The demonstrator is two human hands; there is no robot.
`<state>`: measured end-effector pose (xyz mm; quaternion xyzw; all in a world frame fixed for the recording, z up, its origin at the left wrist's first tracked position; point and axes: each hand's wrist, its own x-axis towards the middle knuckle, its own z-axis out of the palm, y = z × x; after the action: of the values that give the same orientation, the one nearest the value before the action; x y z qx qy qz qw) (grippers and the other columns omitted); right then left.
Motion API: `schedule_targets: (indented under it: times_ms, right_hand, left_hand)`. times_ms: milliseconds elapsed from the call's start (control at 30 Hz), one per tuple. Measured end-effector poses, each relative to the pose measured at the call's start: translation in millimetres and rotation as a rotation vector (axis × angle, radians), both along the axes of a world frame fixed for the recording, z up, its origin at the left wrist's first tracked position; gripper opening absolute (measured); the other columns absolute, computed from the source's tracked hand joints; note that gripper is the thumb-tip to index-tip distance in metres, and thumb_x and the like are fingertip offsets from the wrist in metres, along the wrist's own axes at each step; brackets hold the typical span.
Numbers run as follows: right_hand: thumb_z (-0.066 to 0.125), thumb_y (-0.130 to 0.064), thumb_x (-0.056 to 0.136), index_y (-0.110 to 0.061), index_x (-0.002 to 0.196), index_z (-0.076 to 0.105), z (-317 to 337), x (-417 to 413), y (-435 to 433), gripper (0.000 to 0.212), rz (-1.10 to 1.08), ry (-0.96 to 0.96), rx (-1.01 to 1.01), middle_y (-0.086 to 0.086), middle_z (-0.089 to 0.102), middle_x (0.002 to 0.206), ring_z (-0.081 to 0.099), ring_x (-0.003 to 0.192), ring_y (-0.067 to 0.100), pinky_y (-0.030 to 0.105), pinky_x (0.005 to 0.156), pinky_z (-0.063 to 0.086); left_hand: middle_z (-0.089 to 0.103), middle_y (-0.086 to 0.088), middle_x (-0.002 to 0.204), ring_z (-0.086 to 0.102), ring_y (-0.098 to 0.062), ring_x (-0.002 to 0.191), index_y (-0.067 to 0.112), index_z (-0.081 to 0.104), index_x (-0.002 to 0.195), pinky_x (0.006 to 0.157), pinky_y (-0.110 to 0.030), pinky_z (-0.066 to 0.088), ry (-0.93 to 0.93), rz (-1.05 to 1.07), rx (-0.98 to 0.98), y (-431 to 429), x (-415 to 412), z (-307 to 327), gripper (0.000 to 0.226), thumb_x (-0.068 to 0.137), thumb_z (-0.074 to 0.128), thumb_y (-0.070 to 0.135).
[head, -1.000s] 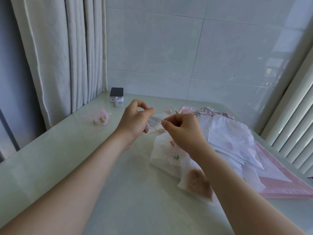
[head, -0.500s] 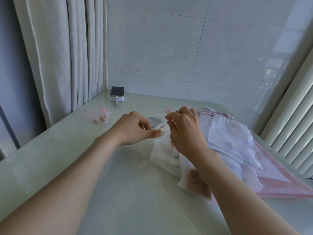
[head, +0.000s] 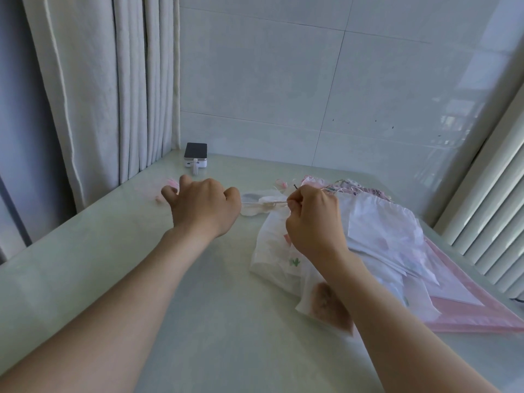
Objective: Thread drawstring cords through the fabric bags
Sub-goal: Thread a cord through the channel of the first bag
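Now that the left hand [head: 204, 207] has let go and swung left, fingers loose and empty, I see only the right hand [head: 312, 219] pinching the cord [head: 272, 203] (thin, white) above the bag [head: 272, 251] on the counter [head: 198, 321]; threading seems paused.

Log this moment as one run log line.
left hand: fingers curled, grip unclear | right hand: pinches cord | fabric bags: piled on table

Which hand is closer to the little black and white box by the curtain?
Left. The left hand is just in front of the box; the right hand is farther off to the right, pinching a cord over the fabric bags.
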<state>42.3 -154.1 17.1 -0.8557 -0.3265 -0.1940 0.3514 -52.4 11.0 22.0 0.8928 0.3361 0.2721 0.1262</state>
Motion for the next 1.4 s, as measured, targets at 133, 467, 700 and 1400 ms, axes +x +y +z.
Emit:
schedule_targets:
  times_ms: [133, 467, 700, 1400]
  right_hand:
    - [0.059, -0.012, 0.093, -0.012, 0.092, 0.071, -4, 1, -1, 0.012, 0.037, -0.067, -0.041, 0.005, 0.064, 0.092, 0.060, 0.086, 0.023, 0.037, 0.080, 0.049]
    - [0.059, -0.016, 0.095, -0.014, 0.096, 0.069, -6, -3, 1, 0.010, 0.084, 0.095, -0.080, -0.001, 0.074, 0.094, 0.066, 0.095, 0.025, 0.039, 0.084, 0.054]
    - [0.051, -0.017, 0.100, -0.014, 0.095, 0.058, -2, -6, 1, 0.009, 0.103, 0.156, -0.049, 0.001, 0.073, 0.091, 0.062, 0.095, 0.026, 0.044, 0.082, 0.052]
    - [0.062, -0.019, 0.090, -0.022, 0.082, 0.069, 2, -12, 3, 0.011, 0.113, 0.262, 0.154, -0.010, 0.055, 0.049, 0.051, 0.053, 0.007, 0.019, 0.052, 0.039]
  left_hand:
    - [0.059, -0.007, 0.080, 0.052, -0.033, 0.084, 0.011, 0.053, 0.072, 0.102, -0.049, 0.035, 0.172, -0.015, -0.078, -3, 0, 5, 0.033, 0.090, 0.033, 0.029]
    - [0.063, 0.013, 0.085, 0.060, -0.014, 0.085, 0.030, 0.061, 0.084, 0.067, -0.031, 0.044, 0.177, -0.390, 0.006, -10, -1, -1, 0.044, 0.074, 0.077, 0.069]
    - [0.068, 0.008, 0.076, 0.063, -0.022, 0.076, 0.024, 0.068, 0.077, 0.061, -0.031, 0.036, -0.141, -0.266, 0.151, -8, 0, 0, 0.035, 0.080, 0.084, 0.055]
    - [0.048, -0.003, 0.073, 0.037, -0.024, 0.066, 0.008, 0.060, 0.082, 0.058, -0.030, 0.031, -0.178, -0.423, -0.669, -18, 7, 9, 0.022, 0.095, 0.056, 0.025]
